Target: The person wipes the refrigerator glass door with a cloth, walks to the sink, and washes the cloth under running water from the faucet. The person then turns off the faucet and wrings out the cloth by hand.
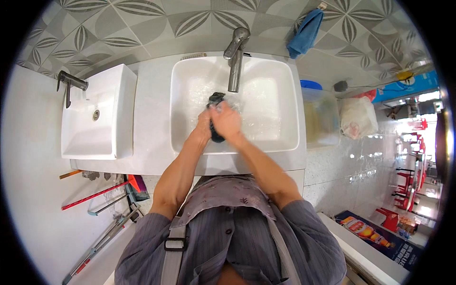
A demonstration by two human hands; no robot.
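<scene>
We stand in a restaurant's washing corner: two white basins, patterned wall tiles, mops below our fingers, red dining chairs far right.

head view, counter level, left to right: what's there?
Small sink → big sink with both hands on a dark cloth under the tap → clear tub → white bag.

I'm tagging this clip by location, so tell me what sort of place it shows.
Probably a washing-up corner beside a small eatery: two white sinks with metal taps against a patterned tiled wall, mops leaning below, and red chairs further off. Both hands scrub a dark object.
</scene>
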